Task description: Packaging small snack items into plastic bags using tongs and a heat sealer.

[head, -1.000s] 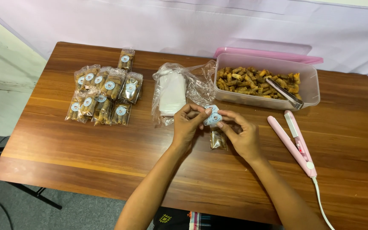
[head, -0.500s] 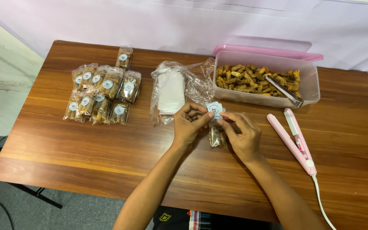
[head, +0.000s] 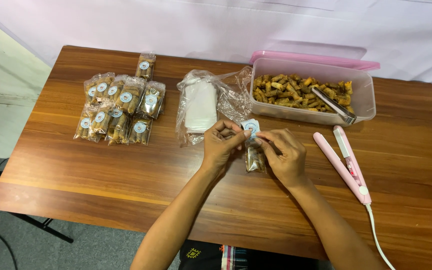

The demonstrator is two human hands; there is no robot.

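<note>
Wood-grain counter [head: 101, 180] lies bare just in front of me, and above that stretch my two hands meet over a small clear packet of fried snack sticks [head: 255, 160] that lies flat between them. My left hand [head: 219, 145] has thumb and forefinger pressed together on the edge of a small sheet of round blue-and-white stickers [head: 250, 127], and my right hand [head: 285, 152] pinches at the same sheet from the other side, fingertips nearly touching the left ones. Both grips are tight and tiny, so I judge the main risk is the label: it could curl onto my fingertip, fold on itself, or tear if I peel too fast. It could also land crooked or off the packet's face, since the packet is loose on the counter and nothing pins it down.

Just right of my right hand lies the pink handheld sealer [head: 347, 167], its white cord trailing off the near edge; a stray elbow could drag it, and if it is hot, brushing it would hurt.

Beyond my hands, the crumpled bag of empty clear pouches [head: 203, 105] lies near enough that a stray label could stick to it. Farther right, the open plastic tub of snack sticks [head: 366, 107] holds metal tongs [head: 333, 106], with its pink lid [head: 316, 62] behind. Far left, the finished labelled packets [head: 118, 107] lie well apart.
</note>
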